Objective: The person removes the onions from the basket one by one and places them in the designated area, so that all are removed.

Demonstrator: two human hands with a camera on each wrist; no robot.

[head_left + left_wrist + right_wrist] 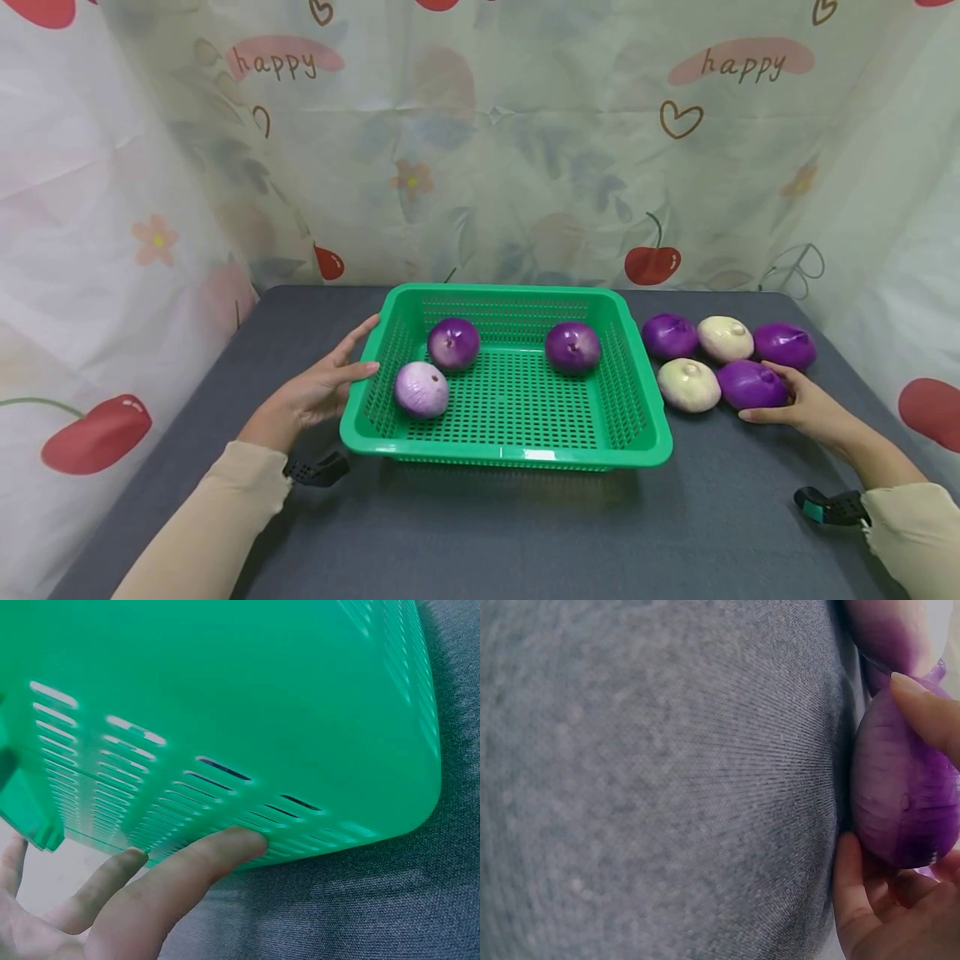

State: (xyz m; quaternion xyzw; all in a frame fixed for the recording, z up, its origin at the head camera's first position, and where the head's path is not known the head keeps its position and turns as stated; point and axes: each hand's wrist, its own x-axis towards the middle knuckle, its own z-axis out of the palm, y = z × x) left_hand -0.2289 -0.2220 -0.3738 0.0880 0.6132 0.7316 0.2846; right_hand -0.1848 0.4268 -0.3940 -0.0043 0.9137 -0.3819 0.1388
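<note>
A green plastic basket (pixel 517 455) stands in the middle of the table, with three purple onions inside, one of them paler (pixel 422 390). My left hand (pixel 318 392) touches the basket's left side with its fingers spread and fairly straight; the left wrist view shows fingertips (pixel 240 844) against the slotted wall. On the right, my right hand (pixel 813 408) holds a purple onion (pixel 750 385) between thumb and fingers. That onion (pixel 904 780) appears to rest on the table beside a whitish onion (pixel 687 385). Part of the right hand lies outside the right wrist view.
Behind the held onion lie two purple onions, one left (pixel 670 337) and one right (pixel 784 347), with a whitish onion (pixel 725 338) between them. Dark grey cloth (pixel 510 533) covers the table. A printed curtain (pixel 495 167) hangs behind and at both sides.
</note>
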